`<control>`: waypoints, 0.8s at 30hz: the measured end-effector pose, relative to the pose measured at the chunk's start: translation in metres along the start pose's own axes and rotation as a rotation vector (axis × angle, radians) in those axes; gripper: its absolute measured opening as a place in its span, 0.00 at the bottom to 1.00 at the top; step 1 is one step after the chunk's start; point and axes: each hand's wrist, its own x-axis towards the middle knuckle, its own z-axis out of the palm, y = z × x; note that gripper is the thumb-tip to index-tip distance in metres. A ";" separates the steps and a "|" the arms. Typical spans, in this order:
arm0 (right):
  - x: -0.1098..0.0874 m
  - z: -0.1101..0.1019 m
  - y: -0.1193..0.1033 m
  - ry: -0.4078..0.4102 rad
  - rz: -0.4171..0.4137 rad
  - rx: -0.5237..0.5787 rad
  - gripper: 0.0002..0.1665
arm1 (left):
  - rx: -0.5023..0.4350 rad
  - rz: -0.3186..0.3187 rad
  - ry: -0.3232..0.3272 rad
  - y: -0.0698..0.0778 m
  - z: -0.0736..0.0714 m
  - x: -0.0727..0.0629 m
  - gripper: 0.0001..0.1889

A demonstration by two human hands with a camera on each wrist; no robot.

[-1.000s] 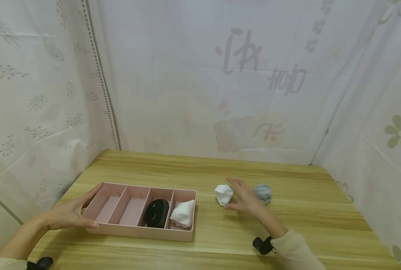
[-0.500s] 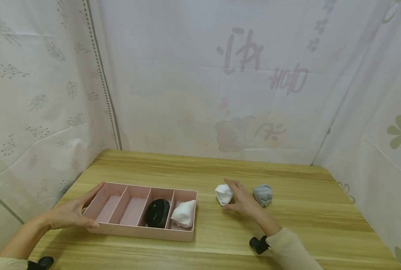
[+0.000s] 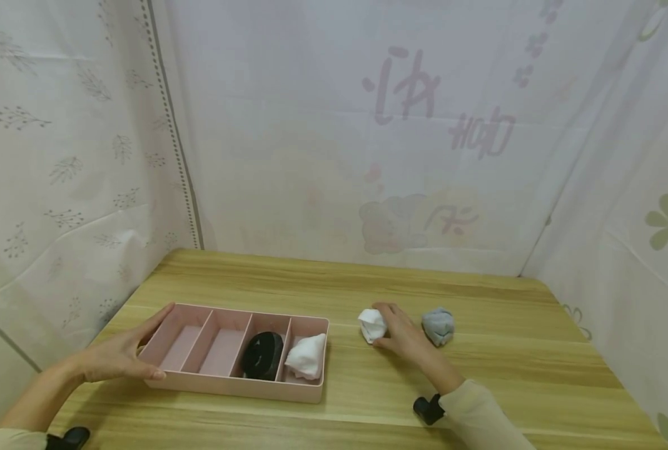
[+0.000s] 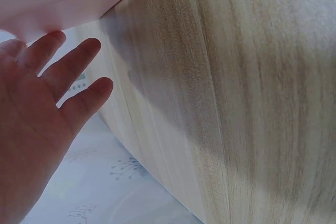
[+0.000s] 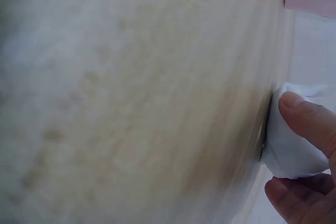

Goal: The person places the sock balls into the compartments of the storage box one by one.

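Note:
A pink box [image 3: 237, 385] with several compartments stands on the table at left. My left hand [image 3: 111, 357] holds its left end, thumb on the front wall and forefinger near the back corner; in the left wrist view the other fingers [image 4: 79, 61] are spread by the wall. A black balled-up sock [image 3: 262, 356] and a white one [image 3: 306, 356] fill the two right-hand compartments. My right hand [image 3: 407, 337] grips another white balled-up sock [image 3: 371, 325] on the table, with thumb and fingers around it in the right wrist view. Beyond that hand lies a grey balled-up sock [image 3: 438, 325].
The wooden table [image 3: 289, 275] reaches back to a printed white curtain [image 3: 289, 156]. More curtain hangs on the left and right sides. The box's two left compartments show bare floors. A black wrist mount [image 3: 428, 409] sits under the right sleeve.
My right hand has come slightly left and its fingers have drawn in on the white sock, leaving the grey one in full view. The left hand and box have stayed put.

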 end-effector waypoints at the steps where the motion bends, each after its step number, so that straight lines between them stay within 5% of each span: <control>1: 0.000 0.000 0.000 0.006 -0.003 -0.003 0.39 | 0.003 -0.003 0.000 0.000 0.000 0.000 0.57; 24: -0.002 0.000 0.001 0.054 -0.017 -0.026 0.33 | 0.050 -0.025 -0.001 0.001 -0.001 0.000 0.57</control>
